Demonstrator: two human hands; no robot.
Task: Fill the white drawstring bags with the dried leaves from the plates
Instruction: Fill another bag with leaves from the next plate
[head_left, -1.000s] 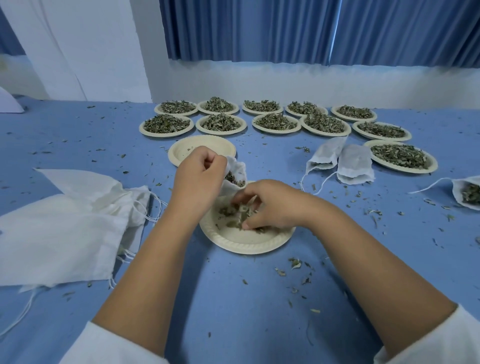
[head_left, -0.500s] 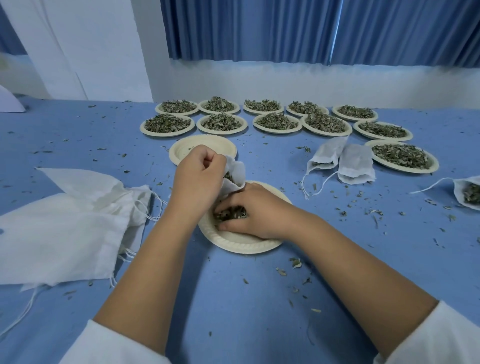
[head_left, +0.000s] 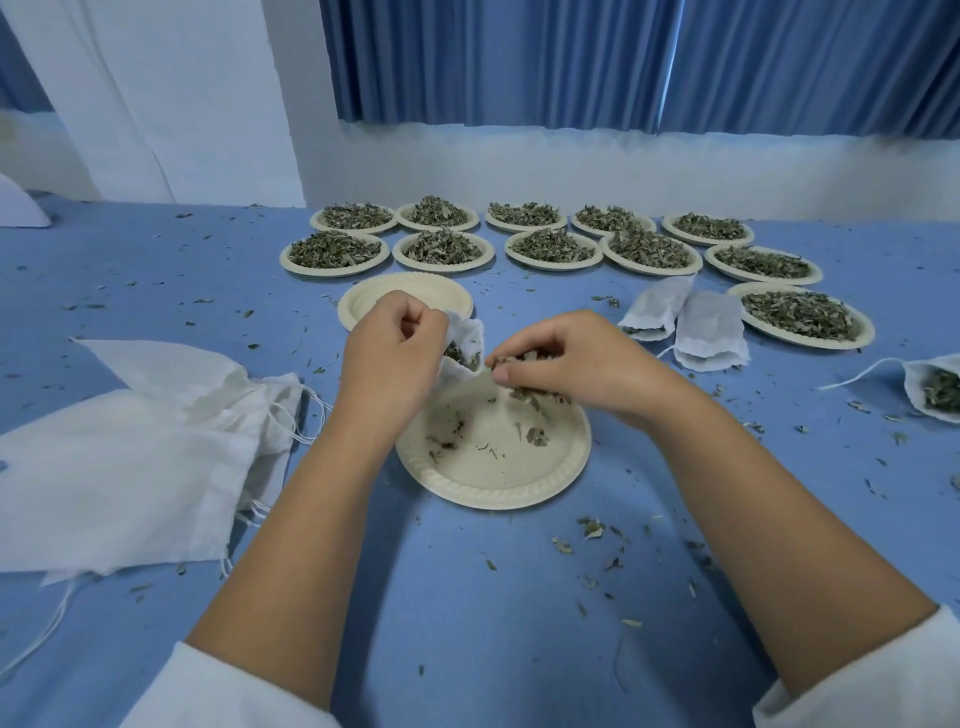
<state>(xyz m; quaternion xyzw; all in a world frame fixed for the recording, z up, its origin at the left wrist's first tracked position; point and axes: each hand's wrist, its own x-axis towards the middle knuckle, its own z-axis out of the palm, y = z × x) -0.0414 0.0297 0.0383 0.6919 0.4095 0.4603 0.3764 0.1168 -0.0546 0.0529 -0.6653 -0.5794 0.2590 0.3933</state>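
Centre of worktop (head_left: 467, 623): near plate (head_left: 493, 483), almost bare, a few leaf scraps on it. Above its far-left edge, left hand (head_left: 395, 358) pinches rim of small white bag (head_left: 467, 338), mouth turned right, leaves showing inside. Just at that mouth, right hand (head_left: 571, 364) curled round clump of dried leaves (head_left: 524, 360). Beyond, full plates (head_left: 649, 252) in two rows; two more bags (head_left: 709, 330) lie to right.

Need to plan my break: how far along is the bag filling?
Done: two plump bags and a leaf-filled bag lie right; one plate is empty. In hand: left hand holds a drawstring bag open, right hand pinches leaves over a nearly empty plate. Left: eleven full plates, a pile of empty bags.
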